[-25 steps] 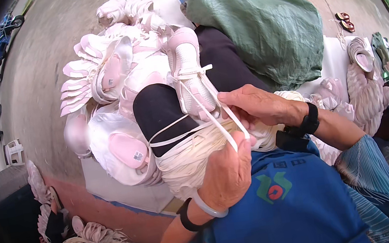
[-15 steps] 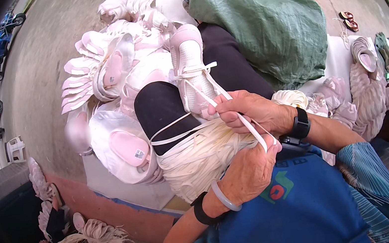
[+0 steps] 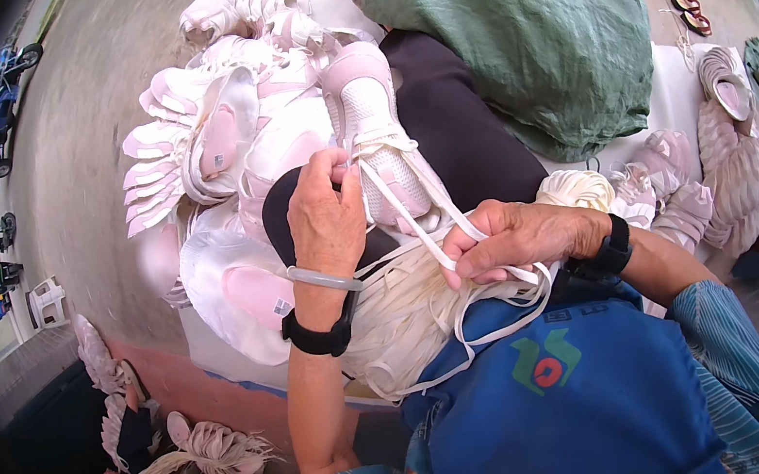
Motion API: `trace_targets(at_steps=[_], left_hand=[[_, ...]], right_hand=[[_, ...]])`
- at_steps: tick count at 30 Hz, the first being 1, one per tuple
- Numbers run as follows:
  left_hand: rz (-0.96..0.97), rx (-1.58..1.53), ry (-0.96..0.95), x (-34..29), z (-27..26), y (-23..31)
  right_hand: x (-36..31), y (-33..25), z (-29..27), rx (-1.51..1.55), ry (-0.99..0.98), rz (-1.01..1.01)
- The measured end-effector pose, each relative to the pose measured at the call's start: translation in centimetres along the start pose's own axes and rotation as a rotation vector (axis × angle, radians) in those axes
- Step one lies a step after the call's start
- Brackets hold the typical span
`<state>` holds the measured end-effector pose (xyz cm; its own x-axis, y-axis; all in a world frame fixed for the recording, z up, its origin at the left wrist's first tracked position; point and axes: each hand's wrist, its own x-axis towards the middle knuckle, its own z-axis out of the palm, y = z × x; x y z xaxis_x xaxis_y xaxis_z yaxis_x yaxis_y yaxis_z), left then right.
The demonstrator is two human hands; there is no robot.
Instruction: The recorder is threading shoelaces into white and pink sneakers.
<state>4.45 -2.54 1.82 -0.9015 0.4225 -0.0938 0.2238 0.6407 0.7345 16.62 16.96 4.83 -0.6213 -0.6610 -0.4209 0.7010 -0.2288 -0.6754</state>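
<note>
A pale pink and white shoe upper (image 3: 368, 106) lies across my dark-trousered legs, its white laces (image 3: 398, 197) threaded near the middle and drawn toward me. My right hand (image 3: 527, 239) is closed on the laces, and their slack loops down over the blue apron. At the upper's left edge, my left hand (image 3: 325, 216) has its fingers bent together against the lacing. What sits between those fingertips is hidden. Below both hands, a thick bundle of white laces (image 3: 401, 317) rests on my lap, bound round my knee.
Stacked pink and white uppers (image 3: 254, 89) pile up at the left and ahead. A green woven sack (image 3: 517, 40) bulges at the far right. More uppers (image 3: 733, 174) lie at the right, near sandals (image 3: 692, 16) on the floor. A white stool (image 3: 47, 303) stands at far left.
My left hand has left the lace ends beside my right hand and moved up and left to the upper's edge. My right hand has shifted slightly down, and slack lace now hangs in a loop.
</note>
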Motion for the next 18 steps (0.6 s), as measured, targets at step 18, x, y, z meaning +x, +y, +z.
trace_targets(at_steps=[18], left_hand=[[-0.180, -0.262, -0.260, 2.3, 0.2, -0.7]], right_hand=[[-1.8, 1.0, -1.7, 0.484, 0.049, -0.159]])
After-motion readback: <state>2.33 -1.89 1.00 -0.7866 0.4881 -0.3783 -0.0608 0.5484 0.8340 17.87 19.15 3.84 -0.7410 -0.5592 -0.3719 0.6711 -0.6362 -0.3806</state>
